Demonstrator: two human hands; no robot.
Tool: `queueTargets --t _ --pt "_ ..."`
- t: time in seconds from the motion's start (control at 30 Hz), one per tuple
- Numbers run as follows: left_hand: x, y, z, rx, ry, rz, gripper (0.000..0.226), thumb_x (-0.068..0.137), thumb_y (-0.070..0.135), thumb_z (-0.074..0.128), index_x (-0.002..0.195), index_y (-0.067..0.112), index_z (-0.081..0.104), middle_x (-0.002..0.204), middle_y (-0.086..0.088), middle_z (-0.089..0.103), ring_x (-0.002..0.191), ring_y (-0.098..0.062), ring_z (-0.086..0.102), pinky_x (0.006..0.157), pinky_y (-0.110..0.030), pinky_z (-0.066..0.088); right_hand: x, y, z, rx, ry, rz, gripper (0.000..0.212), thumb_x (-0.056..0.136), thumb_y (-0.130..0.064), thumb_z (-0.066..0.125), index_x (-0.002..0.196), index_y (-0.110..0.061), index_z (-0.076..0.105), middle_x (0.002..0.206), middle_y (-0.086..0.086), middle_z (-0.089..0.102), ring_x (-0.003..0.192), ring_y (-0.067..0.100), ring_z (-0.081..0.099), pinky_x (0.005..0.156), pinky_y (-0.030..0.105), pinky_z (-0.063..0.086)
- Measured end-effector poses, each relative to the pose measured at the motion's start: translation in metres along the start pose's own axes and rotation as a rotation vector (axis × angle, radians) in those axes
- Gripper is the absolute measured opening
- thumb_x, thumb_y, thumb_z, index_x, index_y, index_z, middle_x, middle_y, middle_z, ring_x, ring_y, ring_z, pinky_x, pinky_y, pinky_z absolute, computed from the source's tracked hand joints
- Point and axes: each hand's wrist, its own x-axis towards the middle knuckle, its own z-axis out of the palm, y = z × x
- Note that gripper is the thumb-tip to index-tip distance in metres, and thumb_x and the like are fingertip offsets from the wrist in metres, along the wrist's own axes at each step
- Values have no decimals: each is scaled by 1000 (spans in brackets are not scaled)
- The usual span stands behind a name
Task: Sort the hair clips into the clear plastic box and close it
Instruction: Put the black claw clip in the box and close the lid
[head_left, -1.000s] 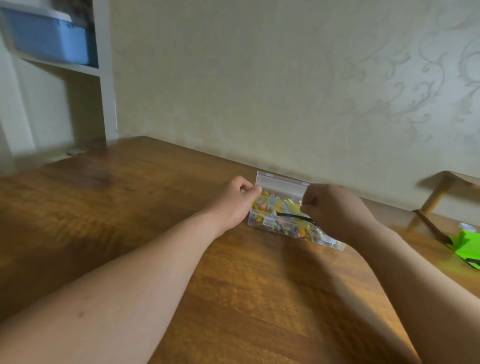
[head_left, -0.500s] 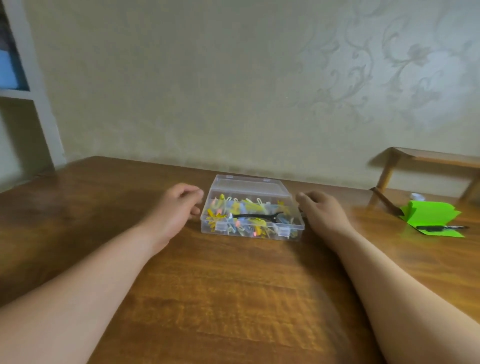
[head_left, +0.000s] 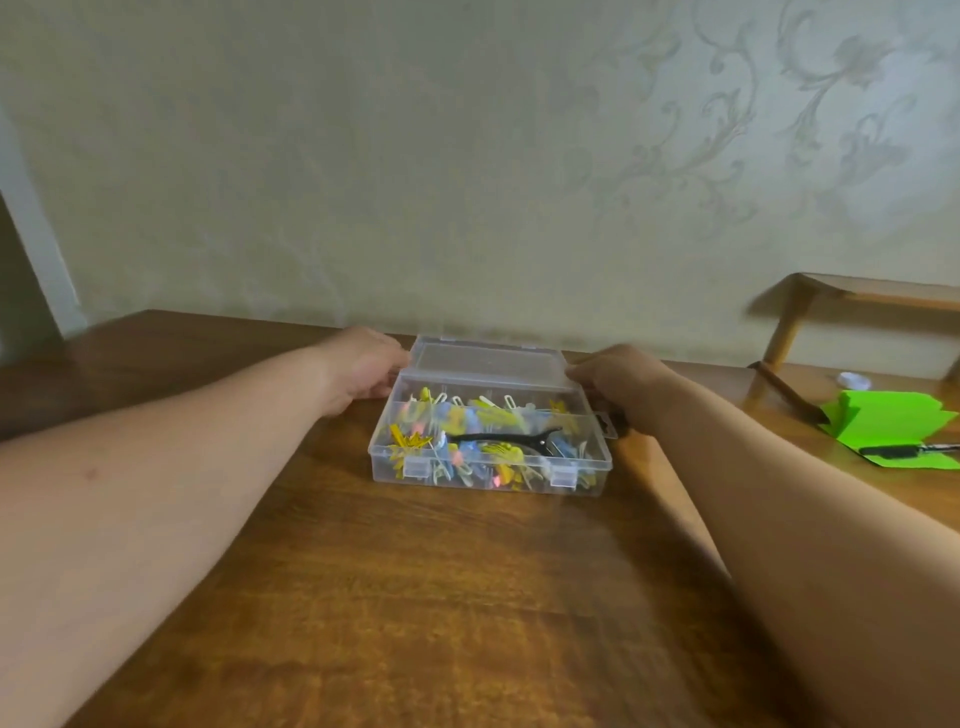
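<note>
Clear rectangular plastic box (head_left: 488, 447) of coloured hair clips (head_left: 467, 421), lid raised. Left hand (head_left: 363, 371) and right hand (head_left: 618, 384) flank its back corners, grips unclear; lower lid evenly, then press both front latches.

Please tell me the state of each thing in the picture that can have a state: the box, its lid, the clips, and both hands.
clear plastic box: upright on the table, full of clips
lid: open, tilted back at the far edge
front latches: unfastened
coloured hair clips: loose inside the box
black clip: lying on top of the others
left hand: at the lid's left end
right hand: at the lid's right end
</note>
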Motion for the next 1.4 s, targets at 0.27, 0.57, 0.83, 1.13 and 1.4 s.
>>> queueTargets --t 0.27,0.57,0.83,1.13,1.4 --pt "-11 7 -4 -185 20 103 38 103 2 58 134 20 69 99 1 79 80 -9 72 69 -26 50 7 12 -13 367 -98 -160 36 99 1 61 127 -20 71 113 7 80 104 23 74 89 36 56" --pt "-72 13 -15 -315 -49 75 49 108 57 48 131 18 67 130 -6 73 121 -19 66 108 -47 46 -74 14 -29 357 -35 -260 42 103 -60 54 107 -22 71 111 -5 71 112 18 64 104 45 47" --pt "-130 -37 5 173 34 360 32 114 35 51 142 31 65 148 5 62 138 -16 54 106 -34 40 -130 57 -7 -36 157 -441 21 99 -46 70 112 -31 74 105 -6 75 93 21 75 87 36 60" --pt "-155 -44 -1 761 83 409 75 98 65 64 162 40 34 168 8 45 152 -21 47 123 -48 42 -164 43 20 -571 141 -529 52 90 -67 68 136 -48 50 95 -12 65 91 20 66 80 36 54" --pt "-111 -77 -109 869 204 293 70 103 59 61 165 41 32 168 3 45 153 -26 44 121 -52 42 -126 -31 132 -623 92 -646 43 99 -33 64 138 -40 47 108 1 71 95 27 66 79 38 56"
